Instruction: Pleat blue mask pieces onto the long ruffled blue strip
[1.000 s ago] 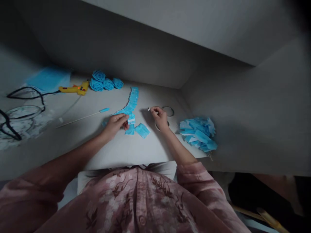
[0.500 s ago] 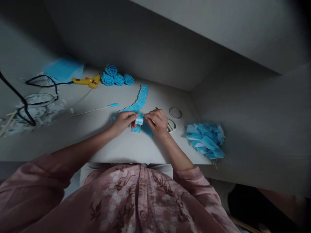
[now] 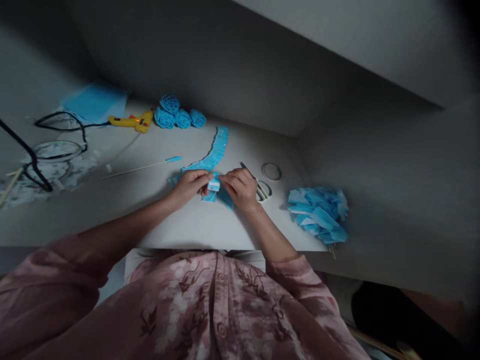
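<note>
Both hands meet at the middle of the white table [image 3: 195, 230]. My left hand [image 3: 191, 183] pinches the near end of a long pleated blue strip [image 3: 214, 152] that curves away toward the wall. My right hand [image 3: 240, 186] is closed too, its fingertips pressed on the same end of the strip, where a small pale patch [image 3: 214, 185] shows. More blue pieces lie under and between the hands. A thin dark tool, maybe scissors [image 3: 252, 176], sticks out past my right hand.
Three blue paper roses [image 3: 179, 116] and a yellow glue gun [image 3: 129, 121] with a black cable lie at the back. A thin stick with a blue tip [image 3: 142, 168], a tape ring [image 3: 271, 171], a blue sheet [image 3: 93, 101] and a heap of blue pieces [image 3: 319, 214] surround the hands.
My right hand came in from beside the tape ring to the strip's near end and now touches it next to my left hand. The view shifted slightly.
</note>
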A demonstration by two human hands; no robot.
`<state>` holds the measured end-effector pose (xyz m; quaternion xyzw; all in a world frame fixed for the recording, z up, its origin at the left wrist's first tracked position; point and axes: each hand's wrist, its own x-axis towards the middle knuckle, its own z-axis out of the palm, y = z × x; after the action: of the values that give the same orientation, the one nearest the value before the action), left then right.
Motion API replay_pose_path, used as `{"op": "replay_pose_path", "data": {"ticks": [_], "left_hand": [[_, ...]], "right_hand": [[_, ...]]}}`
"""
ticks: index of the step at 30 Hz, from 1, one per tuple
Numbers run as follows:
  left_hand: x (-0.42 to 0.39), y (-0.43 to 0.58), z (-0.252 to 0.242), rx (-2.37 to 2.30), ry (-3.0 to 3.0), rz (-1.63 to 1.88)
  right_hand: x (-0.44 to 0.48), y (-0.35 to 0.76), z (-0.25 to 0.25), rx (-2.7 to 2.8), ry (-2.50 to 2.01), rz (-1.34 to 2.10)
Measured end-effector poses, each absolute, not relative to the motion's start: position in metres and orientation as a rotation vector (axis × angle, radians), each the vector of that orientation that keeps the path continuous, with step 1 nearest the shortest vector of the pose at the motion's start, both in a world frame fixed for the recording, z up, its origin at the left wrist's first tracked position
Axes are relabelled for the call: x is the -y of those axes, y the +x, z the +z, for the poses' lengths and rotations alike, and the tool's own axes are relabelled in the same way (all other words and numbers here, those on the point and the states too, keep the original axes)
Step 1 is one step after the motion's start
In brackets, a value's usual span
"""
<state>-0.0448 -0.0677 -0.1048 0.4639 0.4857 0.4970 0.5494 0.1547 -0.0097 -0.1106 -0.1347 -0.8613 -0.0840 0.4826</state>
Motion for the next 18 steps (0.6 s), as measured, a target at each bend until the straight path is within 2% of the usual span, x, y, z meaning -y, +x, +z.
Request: {"op": "replay_pose_path", "data": {"ticks": [18], "left_hand": [[0.0657,-0.0443,-0.1097,-1.024,1.079,1.187]], "right_hand": [[0.0091,0.1571,-0.1177,2.163,-0.386,-0.129]]}}
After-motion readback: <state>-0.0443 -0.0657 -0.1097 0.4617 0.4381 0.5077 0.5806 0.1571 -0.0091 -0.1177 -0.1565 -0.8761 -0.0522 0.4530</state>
